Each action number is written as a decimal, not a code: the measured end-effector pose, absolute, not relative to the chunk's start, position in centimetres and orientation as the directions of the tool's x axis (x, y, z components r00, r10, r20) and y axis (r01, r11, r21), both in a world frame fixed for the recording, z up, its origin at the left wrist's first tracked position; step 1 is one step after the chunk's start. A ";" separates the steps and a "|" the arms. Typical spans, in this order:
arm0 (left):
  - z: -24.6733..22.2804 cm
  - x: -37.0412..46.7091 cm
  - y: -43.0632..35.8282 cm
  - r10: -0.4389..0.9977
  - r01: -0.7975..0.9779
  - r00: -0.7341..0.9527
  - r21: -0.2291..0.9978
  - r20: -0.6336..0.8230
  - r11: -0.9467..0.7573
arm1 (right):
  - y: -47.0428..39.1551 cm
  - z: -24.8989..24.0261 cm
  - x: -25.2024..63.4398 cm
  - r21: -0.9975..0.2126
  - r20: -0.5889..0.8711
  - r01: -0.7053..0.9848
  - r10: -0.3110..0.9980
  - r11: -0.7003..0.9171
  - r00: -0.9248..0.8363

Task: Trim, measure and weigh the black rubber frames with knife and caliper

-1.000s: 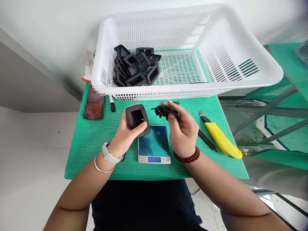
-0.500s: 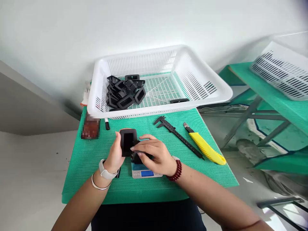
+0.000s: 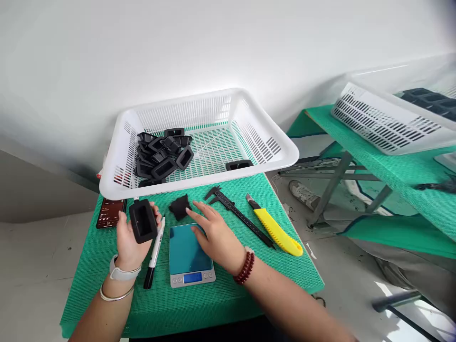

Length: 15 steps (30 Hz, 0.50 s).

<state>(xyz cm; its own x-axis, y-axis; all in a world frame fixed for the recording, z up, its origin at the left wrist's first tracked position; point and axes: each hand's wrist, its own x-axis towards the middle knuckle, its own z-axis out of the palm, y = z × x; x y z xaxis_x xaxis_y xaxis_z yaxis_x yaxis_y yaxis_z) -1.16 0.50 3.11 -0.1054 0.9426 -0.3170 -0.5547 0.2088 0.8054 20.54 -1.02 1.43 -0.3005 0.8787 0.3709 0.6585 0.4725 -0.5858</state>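
Note:
My left hand (image 3: 132,244) holds up a black rectangular part (image 3: 143,221) with a deep oblong hollow facing me. Over the right side of a small digital scale (image 3: 188,254) hovers my right hand (image 3: 217,232), fingers spread and holding nothing. Its index fingertip is right at a crumpled-looking black piece (image 3: 180,207) lying behind the scale; whether they touch I cannot tell. The scale's teal platform carries nothing, and its blue display is at the front. A black-and-white marker (image 3: 155,254) lies between my left hand and the scale.
A white slotted basket (image 3: 199,183) behind holds several similar black parts (image 3: 164,168). Right of the scale lie a black caliper (image 3: 242,216) and a yellow-handled knife (image 3: 280,232). A phone (image 3: 109,212) lies at left. Another green-covered table (image 3: 388,166) with a basket stands right; a person's shoe (image 3: 302,194) shows beneath.
My right hand has drawn away from the left and opened; the dark piece it pinched is out of its fingers. A black piece now lies behind the scale. The view has shifted right.

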 end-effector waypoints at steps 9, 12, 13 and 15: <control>2.7 -1.5 0.7 0.941 -0.528 -0.159 0.831 -0.299 0.175 | -1.0 0.8 20.1 -0.763 0.220 0.538 0.926 0.359 -0.305; 2.6 -1.3 0.6 0.937 -0.528 -0.147 0.826 -0.318 0.197 | -0.8 0.5 20.1 -0.777 0.194 0.529 0.930 0.340 -0.313; 2.6 -1.2 0.6 0.934 -0.532 -0.151 0.823 -0.325 0.200 | -0.7 0.5 20.2 -0.779 0.193 0.530 0.932 0.336 -0.306; 2.6 -1.1 0.6 0.926 -0.540 -0.160 0.816 -0.341 0.207 | -0.5 0.5 20.2 -0.774 0.205 0.539 0.937 0.333 -0.284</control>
<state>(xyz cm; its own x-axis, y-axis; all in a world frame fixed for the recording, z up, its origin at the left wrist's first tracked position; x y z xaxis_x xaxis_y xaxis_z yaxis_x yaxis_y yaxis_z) -1.08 0.58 2.58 -0.1604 0.9262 -0.3411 -0.5396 0.2071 0.8160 20.19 -0.52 0.50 -0.2841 0.9367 0.2048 0.5390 0.3327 -0.7738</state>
